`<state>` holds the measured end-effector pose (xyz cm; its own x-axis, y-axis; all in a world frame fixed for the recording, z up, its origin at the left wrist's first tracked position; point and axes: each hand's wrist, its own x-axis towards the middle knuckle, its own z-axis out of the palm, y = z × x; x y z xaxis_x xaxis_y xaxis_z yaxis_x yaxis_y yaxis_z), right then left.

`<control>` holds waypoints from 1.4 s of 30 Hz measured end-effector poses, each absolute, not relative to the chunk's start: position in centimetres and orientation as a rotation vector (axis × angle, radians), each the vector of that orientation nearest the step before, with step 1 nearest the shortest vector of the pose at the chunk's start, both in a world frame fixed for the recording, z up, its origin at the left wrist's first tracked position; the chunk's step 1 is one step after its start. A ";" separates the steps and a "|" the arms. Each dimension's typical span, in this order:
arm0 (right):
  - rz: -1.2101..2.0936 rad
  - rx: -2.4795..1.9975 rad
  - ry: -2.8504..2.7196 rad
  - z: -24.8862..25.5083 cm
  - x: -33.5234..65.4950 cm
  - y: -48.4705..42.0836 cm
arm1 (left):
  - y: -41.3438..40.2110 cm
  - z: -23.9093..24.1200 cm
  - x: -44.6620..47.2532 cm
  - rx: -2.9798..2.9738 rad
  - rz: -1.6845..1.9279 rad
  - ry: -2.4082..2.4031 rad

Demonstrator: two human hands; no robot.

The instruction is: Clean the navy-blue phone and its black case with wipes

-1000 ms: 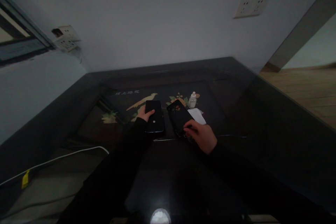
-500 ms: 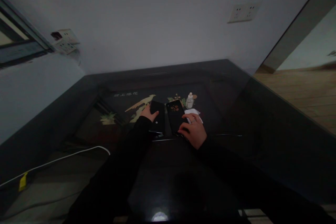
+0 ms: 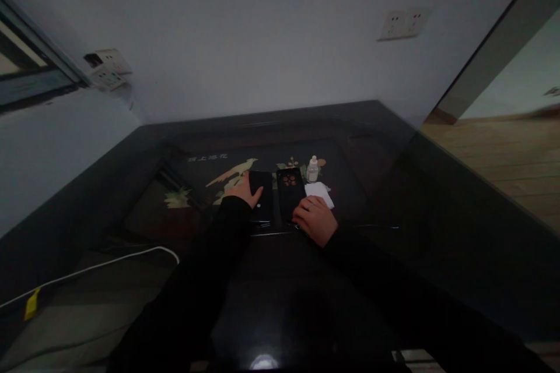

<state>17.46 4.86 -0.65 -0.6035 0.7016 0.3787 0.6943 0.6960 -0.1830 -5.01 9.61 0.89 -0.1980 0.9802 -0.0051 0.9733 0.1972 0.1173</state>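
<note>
Two black phone-shaped slabs lie side by side on a dark glossy table [image 3: 394, 198]. My left hand [image 3: 245, 191] rests on the left phone [image 3: 261, 203], fingers laid flat over its top edge. My right hand [image 3: 314, 220] grips the near end of the right one, a black phone case [image 3: 289, 191] with camera cut-outs, fingers curled over it. The scene is dim and small details are hard to read.
A small white dropper bottle [image 3: 312, 169] stands just behind the case, with a white cloth [image 3: 320, 192] beside it. A white cable [image 3: 96, 267] runs across the left of the table. Wall sockets [image 3: 401, 23] are on the wall behind.
My right hand has turned the phone case from a slant to straight and drawn it close beside the left phone. My left hand stays on its phone.
</note>
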 end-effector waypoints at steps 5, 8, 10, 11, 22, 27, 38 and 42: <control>-0.014 -1.048 -2.521 -0.7 17.5 5.0 | 9.3 0.4 -4.7 2.020 0.083 2.386; -0.013 -1.022 -2.532 -0.6 17.5 5.1 | 9.1 0.3 -4.3 2.045 0.071 2.402; -0.003 -1.007 -2.536 -0.6 17.5 5.0 | 8.9 0.4 -3.9 2.046 0.066 2.420; 0.004 -1.001 -2.534 -0.6 17.4 5.0 | 8.8 0.5 -3.7 2.042 0.063 2.431; 0.159 -1.128 -2.147 3.2 20.8 7.6 | 8.8 4.6 -3.7 2.103 0.404 2.308; 0.209 -1.355 -1.944 6.1 21.8 13.0 | 11.6 4.8 2.6 2.168 0.933 1.695; 0.245 -1.618 -1.962 6.0 20.1 15.7 | 16.4 1.0 7.5 2.036 0.956 1.612; 0.369 -1.511 -2.091 6.7 20.5 16.4 | 16.8 1.3 7.2 2.009 0.937 1.586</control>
<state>20.51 16.36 6.66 -0.2347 0.9375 0.2569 0.7927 0.3375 -0.5077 7.20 16.77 1.34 0.1256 0.9600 0.2503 0.6822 -0.2668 0.6808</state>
